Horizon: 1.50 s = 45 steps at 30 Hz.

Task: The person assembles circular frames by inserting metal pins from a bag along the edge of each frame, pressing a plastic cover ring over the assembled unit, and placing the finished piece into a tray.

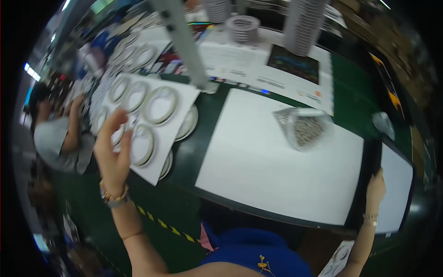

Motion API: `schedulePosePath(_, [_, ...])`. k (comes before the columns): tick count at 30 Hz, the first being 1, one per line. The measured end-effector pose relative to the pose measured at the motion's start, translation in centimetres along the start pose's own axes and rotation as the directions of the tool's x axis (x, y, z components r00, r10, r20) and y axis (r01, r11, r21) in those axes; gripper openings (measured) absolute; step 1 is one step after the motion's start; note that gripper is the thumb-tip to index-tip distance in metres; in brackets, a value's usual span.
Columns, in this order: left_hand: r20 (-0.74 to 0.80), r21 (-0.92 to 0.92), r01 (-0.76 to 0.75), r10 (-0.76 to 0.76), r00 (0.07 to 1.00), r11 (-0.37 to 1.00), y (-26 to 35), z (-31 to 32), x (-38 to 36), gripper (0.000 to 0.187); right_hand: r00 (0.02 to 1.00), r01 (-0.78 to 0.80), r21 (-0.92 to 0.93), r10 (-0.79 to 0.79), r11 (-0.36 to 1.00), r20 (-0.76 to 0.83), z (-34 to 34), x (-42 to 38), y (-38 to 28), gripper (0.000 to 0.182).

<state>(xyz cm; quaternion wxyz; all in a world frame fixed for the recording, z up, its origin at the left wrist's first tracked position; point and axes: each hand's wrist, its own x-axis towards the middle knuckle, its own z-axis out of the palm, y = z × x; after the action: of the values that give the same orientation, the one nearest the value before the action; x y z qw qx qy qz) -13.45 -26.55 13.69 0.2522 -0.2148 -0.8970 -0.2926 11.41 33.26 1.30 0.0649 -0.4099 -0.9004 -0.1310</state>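
Note:
My left hand (113, 152) is raised at the left with thumb and fingers apart and nothing between them. It overlaps a white card (171, 134) bearing several round rings (160, 106) with pale rims. More rings show beneath the card's right edge. On the right, my right hand (376, 188) grips the near left edge of a black-framed white panel (398, 184), which is tilted. Between the hands, a large white sheet (272, 166) lies on the dark green table. A clear plastic bag of small grey metallic pieces (308, 130) rests on its far right part.
A grey metal post (182, 41) rises behind the card. Tall stacks of white rings (304, 27) and a shorter stack (243, 28) stand on a printed poster (258, 64) at the back. A crumpled clear bag (383, 124) lies at the right. Another person (64, 143) sits at the far left.

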Motion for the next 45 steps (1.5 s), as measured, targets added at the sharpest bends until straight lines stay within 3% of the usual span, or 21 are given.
schedulePosePath(2, [0.022,0.124,0.046,-0.049,0.999,0.991,-2.3,0.7,-1.7,0.021,0.999,0.051,-0.003,-0.051,0.999,0.011,0.7,0.3,1.3,0.042])
schedulePosePath(4, [0.066,0.158,0.149,-0.161,0.985,0.976,-4.7,1.4,-3.8,0.019,0.998,0.058,-0.012,-0.058,0.998,-0.012,1.7,0.5,2.2,0.042])
schedulePosePath(6, [0.273,0.309,0.180,-0.268,0.924,0.934,-5.8,1.3,-5.6,0.026,0.999,0.042,0.028,-0.043,0.999,0.025,0.9,0.1,2.0,0.045])
schedulePosePath(8, [0.429,0.371,0.067,-0.235,0.872,0.926,-7.4,1.0,-7.3,0.034,0.994,0.103,0.028,-0.102,0.994,-0.038,1.6,-0.7,3.3,0.046])
schedulePosePath(12, [0.491,0.499,0.002,-0.284,0.824,0.867,-9.0,1.0,-8.7,0.042,0.987,0.141,0.045,-0.137,0.989,-0.084,2.3,-1.0,4.0,0.048])
schedulePosePath(15, [0.536,0.503,0.000,-0.312,0.784,0.864,-9.5,1.5,-8.4,0.040,0.996,0.075,-0.072,-0.071,0.995,0.049,0.9,-1.2,3.3,0.050])
schedulePosePath(17, [0.556,0.512,0.011,-0.341,0.758,0.859,-9.1,1.2,-8.3,0.036,0.997,0.041,-0.005,-0.040,0.999,0.069,-3.7,-2.2,-1.1,0.050])
schedulePosePath(18, [0.531,0.487,0.077,-0.364,0.765,0.870,-8.4,1.1,-8.0,0.034,0.996,0.023,0.030,-0.026,0.999,0.081,-5.4,-2.7,-3.1,0.050])
schedulePosePath(20, [0.479,0.426,0.205,-0.411,0.776,0.881,-7.0,1.3,-7.4,0.031,0.986,0.165,0.163,-0.158,0.973,-0.053,-5.7,-3.0,-4.5,0.048])
schedulePosePath(21, [0.487,0.470,0.139,-0.387,0.783,0.872,-7.2,1.3,-7.5,0.031,0.967,0.242,0.219,-0.218,0.945,-0.132,-6.0,-3.1,-5.2,0.047])
schedulePosePath(23, [0.499,0.553,0.011,-0.342,0.796,0.833,-8.1,1.5,-8.1,0.031,0.937,0.348,0.332,-0.320,0.877,-0.136,-7.2,-3.6,-7.4,0.045])
schedulePosePath(26, [0.558,0.553,-0.067,-0.309,0.770,0.830,-9.9,1.0,-8.1,0.030,0.876,0.476,0.464,-0.446,0.747,-0.182,-9.4,-4.6,-11.0,0.038])
schedulePosePath(29, [0.595,0.550,-0.071,-0.331,0.732,0.832,-8.7,0.8,-7.9,0.027,0.832,0.534,0.514,-0.523,0.671,-0.182,-9.6,-5.0,-13.8,0.035])
schedulePosePath(33, [0.690,0.304,0.027,-0.239,0.683,0.952,-2.8,0.3,-6.7,0.025,0.643,0.614,0.705,-0.743,0.356,-0.186,-9.2,-7.5,-18.4,0.035])
schedulePosePath(35, [0.733,0.119,0.005,-0.092,0.674,0.993,0.7,1.4,-6.8,0.026,0.559,0.476,0.850,-0.824,0.224,-0.095,-9.2,-9.3,-20.7,0.037])
schedulePosePath(37, [0.765,-0.063,-0.066,0.090,0.638,0.996,4.2,3.2,-7.0,0.027,0.417,0.116,0.966,-0.894,0.232,0.165,-10.3,-10.6,-22.5,0.046])
schedulePosePath(38, [0.775,-0.148,-0.122,0.192,0.603,0.981,5.9,4.4,-7.2,0.028,0.370,-0.111,0.983,-0.912,0.148,0.179,-9.8,-11.2,-22.6,0.048])
schedulePosePath(40, [0.749,-0.335,-0.186,0.381,0.542,0.924,8.6,7.5,-8.2,0.028,0.266,-0.536,0.844,-0.953,-0.020,0.146,-7.3,-12.4,-23.2,0.054])
schedulePosePath(41, [0.733,-0.387,-0.197,0.430,0.528,0.901,9.8,9.4,-9.0,0.029,0.271,-0.622,0.774,-0.960,-0.119,0.070,-5.6,-12.7,-22.8,0.055])
schedulePosePath(44, [0.732,-0.469,-0.224,0.518,0.444,0.855,13.4,13.6,-9.2,0.032,0.404,-0.792,0.581,-0.874,-0.187,0.271,-6.1,-12.4,-20.9,0.051])
schedulePosePath(45, [0.692,-0.516,-0.231,0.561,0.454,0.825,14.1,14.8,-9.3,0.036,0.455,-0.768,0.613,-0.830,-0.184,0.321,-5.9,-12.2,-20.1,0.050])
